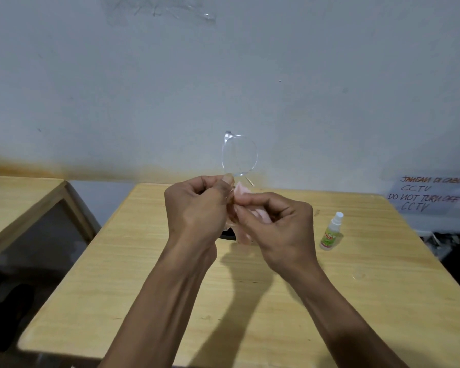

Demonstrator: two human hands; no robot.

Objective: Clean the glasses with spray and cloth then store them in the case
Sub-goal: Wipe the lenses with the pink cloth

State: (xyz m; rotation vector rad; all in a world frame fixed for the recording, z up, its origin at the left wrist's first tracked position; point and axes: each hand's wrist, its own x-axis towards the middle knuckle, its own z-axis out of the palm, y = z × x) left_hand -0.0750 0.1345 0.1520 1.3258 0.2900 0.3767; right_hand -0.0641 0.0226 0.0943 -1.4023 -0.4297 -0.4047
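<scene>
Two hands busy: left hand (197,208) pinches clear glasses (239,156) upright for lens access, right hand (279,224) fingers pinch pink cloth (241,191), wiping.

The lower lens of the glasses (239,155) is hidden behind the left hand (197,205) and the right hand (276,221). Most of the pink cloth (241,191) is covered by the fingers. A dark object (227,235) under the hands shows only a small part. The print on the spray bottle (331,232) is too small to read.
</scene>
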